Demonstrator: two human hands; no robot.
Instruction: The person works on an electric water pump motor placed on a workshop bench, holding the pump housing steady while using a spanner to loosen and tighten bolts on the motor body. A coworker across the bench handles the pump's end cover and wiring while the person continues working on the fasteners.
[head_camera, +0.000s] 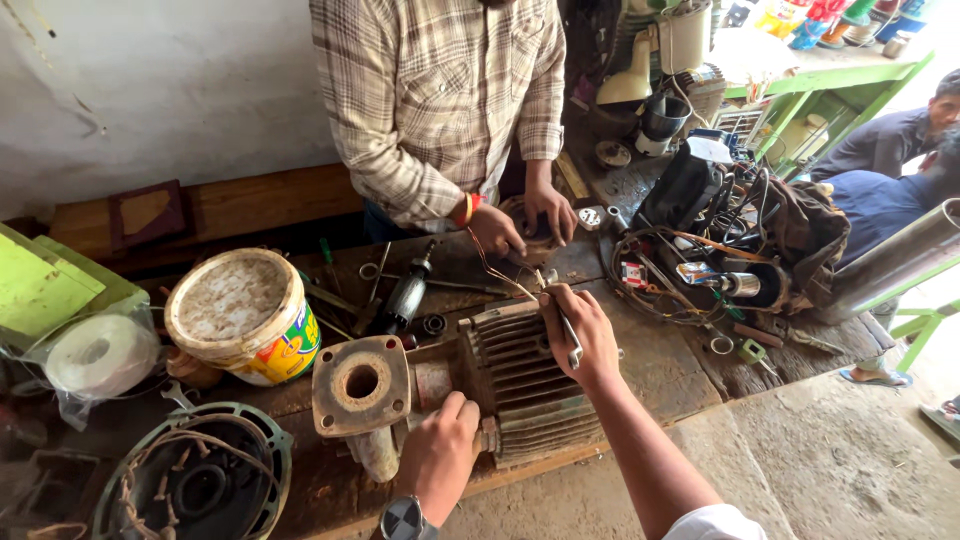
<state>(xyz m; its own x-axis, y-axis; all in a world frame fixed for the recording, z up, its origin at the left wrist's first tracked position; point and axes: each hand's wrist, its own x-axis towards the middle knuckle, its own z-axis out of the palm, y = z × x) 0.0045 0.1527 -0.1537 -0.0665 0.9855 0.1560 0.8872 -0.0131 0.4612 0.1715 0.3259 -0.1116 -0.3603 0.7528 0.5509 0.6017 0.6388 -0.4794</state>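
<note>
I have only the one view, from the camera on the wearer's head, tilted steeply down and forward over the workbench (640, 360). It sits close: the left hand (440, 455) and right hand (580, 330) fill the lower middle (forearms running off the bottom edge). Across the bench stands another person in a checked shirt (440, 90), head cropped off by the top edge.

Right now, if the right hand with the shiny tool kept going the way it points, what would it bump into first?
Probably the other person's hand holding the copper wire, just beyond the right hand over the ribbed motor. Depth is hard to judge.
</note>
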